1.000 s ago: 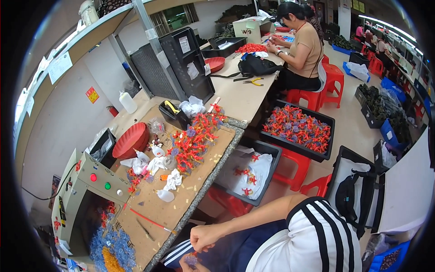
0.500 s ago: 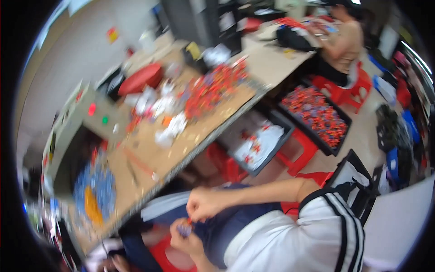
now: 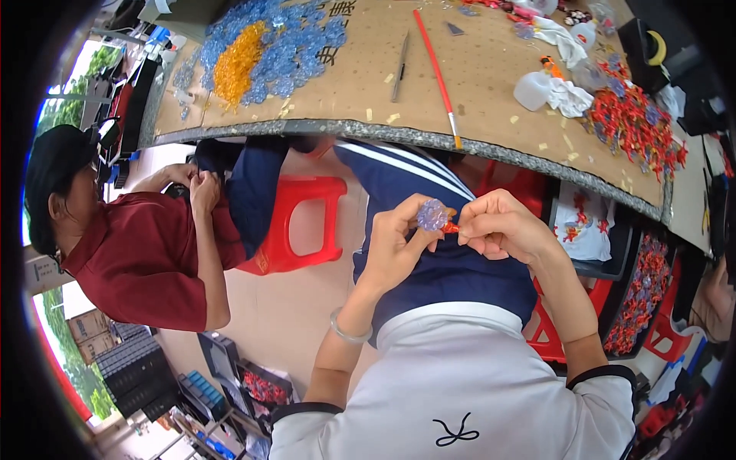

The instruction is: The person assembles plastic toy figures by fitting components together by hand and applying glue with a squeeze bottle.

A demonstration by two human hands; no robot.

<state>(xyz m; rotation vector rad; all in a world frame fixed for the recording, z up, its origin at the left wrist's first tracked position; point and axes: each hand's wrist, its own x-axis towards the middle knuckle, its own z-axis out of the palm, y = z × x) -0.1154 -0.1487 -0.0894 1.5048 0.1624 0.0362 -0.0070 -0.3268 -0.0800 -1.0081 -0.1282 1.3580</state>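
Observation:
Over my lap, my left hand [image 3: 400,244] is closed, with a translucent lilac, flower-like plastic piece [image 3: 432,215] between thumb and fingers. Against its right side sits a small red-orange piece [image 3: 451,228], its far end pinched by the fingertips of my right hand [image 3: 502,226]. The two hands nearly meet there, so how the pieces join is hidden by fingers. A bracelet circles my left wrist.
Ahead, the cardboard-topped table [image 3: 345,103] bears blue pieces [image 3: 299,57], amber pieces [image 3: 239,65], a red-handled brush [image 3: 435,77], a thin knife [image 3: 401,67] and a red heap [image 3: 632,115]. A co-worker [image 3: 146,238] sits at left by a red stool [image 3: 307,222]. Trays [image 3: 586,268] stand at right.
My view has swung left and down, bringing the seated co-worker into sight. Both hands stay together at the lilac piece, now seen more clearly.

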